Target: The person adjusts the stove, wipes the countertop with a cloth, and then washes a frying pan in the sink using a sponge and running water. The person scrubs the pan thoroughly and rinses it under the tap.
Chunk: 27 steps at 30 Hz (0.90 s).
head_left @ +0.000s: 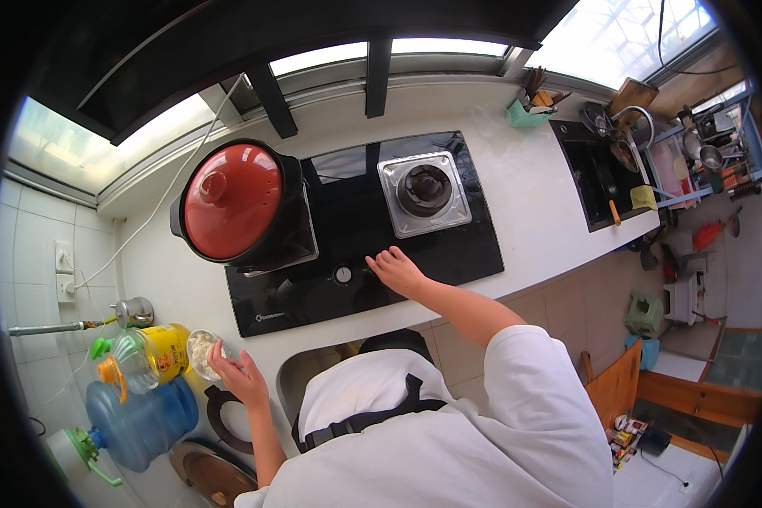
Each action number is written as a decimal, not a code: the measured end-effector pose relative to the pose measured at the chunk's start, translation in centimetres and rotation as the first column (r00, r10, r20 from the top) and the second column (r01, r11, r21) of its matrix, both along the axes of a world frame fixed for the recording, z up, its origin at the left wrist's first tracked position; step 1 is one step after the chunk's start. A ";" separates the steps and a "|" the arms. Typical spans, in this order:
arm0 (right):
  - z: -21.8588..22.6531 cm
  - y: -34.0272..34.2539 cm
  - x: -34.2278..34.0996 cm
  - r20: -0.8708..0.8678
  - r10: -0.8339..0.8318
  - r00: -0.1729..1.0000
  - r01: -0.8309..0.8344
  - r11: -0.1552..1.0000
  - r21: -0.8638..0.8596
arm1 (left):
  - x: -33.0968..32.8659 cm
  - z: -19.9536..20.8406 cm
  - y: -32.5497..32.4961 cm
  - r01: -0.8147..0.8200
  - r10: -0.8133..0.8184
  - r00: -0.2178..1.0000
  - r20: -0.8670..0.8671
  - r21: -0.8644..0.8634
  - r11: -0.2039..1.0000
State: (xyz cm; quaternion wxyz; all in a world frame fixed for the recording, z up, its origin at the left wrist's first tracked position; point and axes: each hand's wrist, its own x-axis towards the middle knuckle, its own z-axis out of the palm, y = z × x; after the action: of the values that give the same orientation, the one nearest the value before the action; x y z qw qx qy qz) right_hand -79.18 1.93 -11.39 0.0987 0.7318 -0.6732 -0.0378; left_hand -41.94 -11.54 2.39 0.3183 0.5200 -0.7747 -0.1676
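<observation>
My left hand [240, 379] has its fingers at the rim of a small white bowl [195, 366]. Pale, crumbly food [201, 345] fills the bowl, and the grip is partly hidden. Over the front of the black gas hob [356, 317] is my right hand [396, 273], its fingers apart and slightly bent, with nothing seen in them. Just left of those fingers sits a round control knob [343, 274]. A black pot with a red lid [233, 201] covers the left burner. The right burner [424, 190] is bare, in its square metal tray, with no flame showing.
On the left stand a yellow-labelled oil bottle [165, 354], a blue water jug [148, 423] and a small metal pot [134, 312]. A green utensil basket [529, 113] stands at the back; the black sink [597, 182] lies to the right. A dark range hood [203, 51] overhangs the hob.
</observation>
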 end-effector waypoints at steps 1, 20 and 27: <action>-0.1 0.0 -0.1 0.004 0.011 1.000 -0.011 1.000 0.000 | 0.0 0.1 0.0 -0.005 0.005 1.000 0.001 -0.005 1.000; -0.8 -2.0 2.9 0.026 -0.468 0.883 0.458 0.873 0.164 | 1.7 -0.4 0.4 -0.069 0.069 0.998 0.007 -0.002 0.998; -1.4 -1.8 3.8 0.005 -0.541 0.841 0.541 0.841 0.031 | 0.7 0.2 0.2 -0.054 0.054 0.999 0.003 0.019 0.998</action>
State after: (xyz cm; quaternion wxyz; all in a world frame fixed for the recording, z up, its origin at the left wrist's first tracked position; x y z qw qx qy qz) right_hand -75.39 0.12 -12.79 0.0690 0.5139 -0.8523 -0.0690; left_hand -41.20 -11.33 2.61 0.3170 0.5440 -0.7591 -0.1655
